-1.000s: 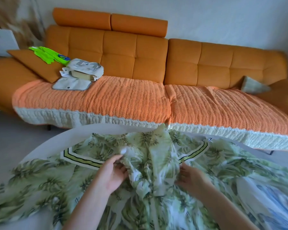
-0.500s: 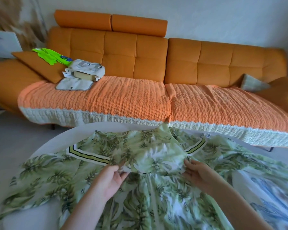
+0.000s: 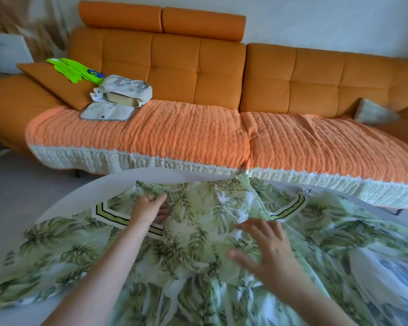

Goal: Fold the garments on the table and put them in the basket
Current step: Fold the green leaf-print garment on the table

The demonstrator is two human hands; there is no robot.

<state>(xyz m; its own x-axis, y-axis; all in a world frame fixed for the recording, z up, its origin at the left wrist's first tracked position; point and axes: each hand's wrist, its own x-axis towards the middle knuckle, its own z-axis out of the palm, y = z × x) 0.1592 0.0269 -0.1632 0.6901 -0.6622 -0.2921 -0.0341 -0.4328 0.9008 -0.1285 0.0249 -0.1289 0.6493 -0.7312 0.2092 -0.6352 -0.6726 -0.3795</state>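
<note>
So that the leaf-print garment (image 3: 198,231) lies smooth near the table's (image 3: 80,194) far edge, my left hand (image 3: 149,208) and right hand (image 3: 266,250) press it, fingers flat, gripping nothing.

- No word, number or brand name can be read anywhere.
- A round blue mark is borne by the neon-green fabric item (image 3: 67,69) — it is too blurred to be read.
- Grey printed shapes are carried by the cream cloth bag (image 3: 125,86) — no letters can be made out.
</note>
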